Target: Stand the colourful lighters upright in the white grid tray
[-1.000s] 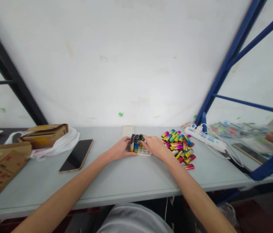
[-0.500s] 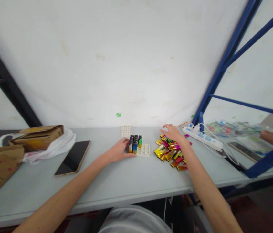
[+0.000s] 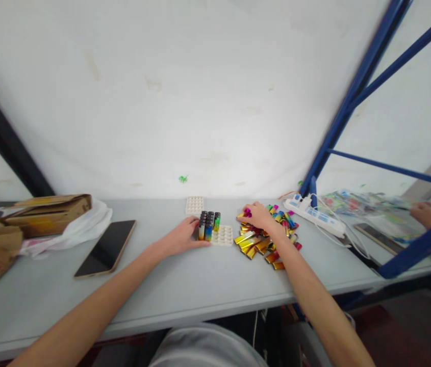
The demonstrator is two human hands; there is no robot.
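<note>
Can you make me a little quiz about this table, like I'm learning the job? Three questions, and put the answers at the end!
1. True or false: the right hand is at the pile of shiny, colourful tubes.
2. What lies between the cardboard boxes and the left hand?
a) a cup
b) a phone
c) a pair of scissors
3. Fill in the gap: the tubes standing up by the left hand have ____ tops.

Key: 1 true; 2 b; 3 black
</note>
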